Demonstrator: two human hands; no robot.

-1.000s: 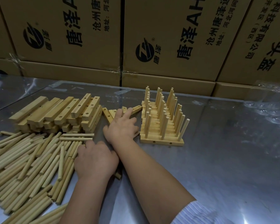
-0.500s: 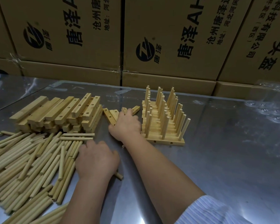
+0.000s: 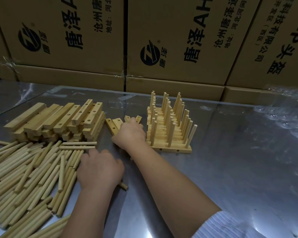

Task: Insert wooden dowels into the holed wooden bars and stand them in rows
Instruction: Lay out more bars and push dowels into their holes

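My right hand (image 3: 130,133) reaches forward, its fingers curled over the few loose holed bars (image 3: 113,126) lying left of the finished rows. It seems to grip one of them. The finished rows (image 3: 169,133) are several bars set side by side with upright dowels. My left hand (image 3: 100,169) lies at the right edge of the loose dowel pile (image 3: 24,174), fingers curled over dowels. One dowel end (image 3: 124,186) sticks out from under its palm. A stack of holed bars (image 3: 58,121) sits behind the pile.
The work surface is a shiny metal table (image 3: 230,169). A wall of printed cardboard boxes (image 3: 179,40) stands along its far edge. Crumpled clear plastic film (image 3: 282,117) lies at the far right.
My right hand slid forward from flat on the table and curled its fingers onto the loose bars. My left hand stayed on the dowels.
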